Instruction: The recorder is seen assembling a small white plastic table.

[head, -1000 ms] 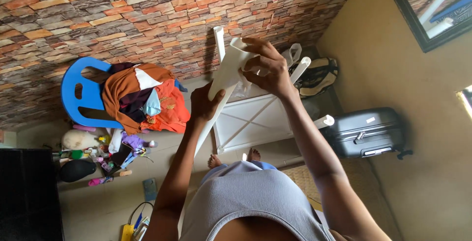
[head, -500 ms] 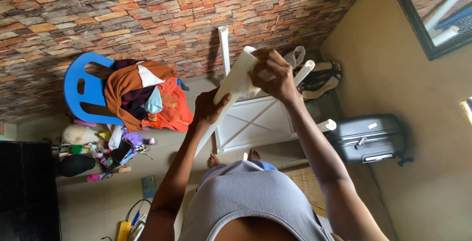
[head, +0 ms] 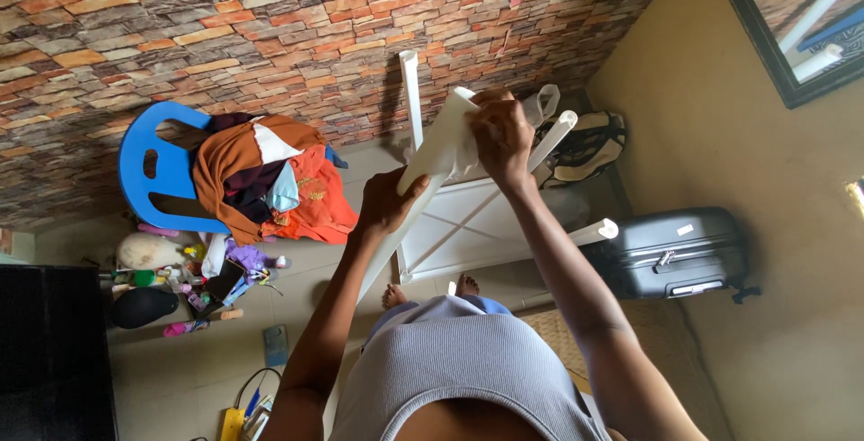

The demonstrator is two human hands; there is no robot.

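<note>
White table leg (head: 423, 180), a long flat-sided piece, held up slantwise in front of the person, above an upturned white table (head: 468, 225) on the floor. Left hand (head: 387, 205): fingers wrapped around the leg's middle. Right hand (head: 504, 139): fingers bunched closed over a scrap of white cloth or paper (head: 463, 157), pressed against the leg's upper end. Judged progress: three legs (head: 409, 90) already stand up from the table's underside; this one is not yet attached, and its upper end appears to be the part under attention.

Floor: pale tile, the person's bare feet (head: 427, 292) at the table's near edge. Left: blue plastic chair (head: 148, 171) heaped with orange and brown clothes (head: 270, 180), bottles and small clutter (head: 189, 274) below it. Right: black suitcase (head: 675, 252) against a beige wall; a bag (head: 585, 144) in the far corner. Far wall: brick-pattern covering (head: 225, 27).
</note>
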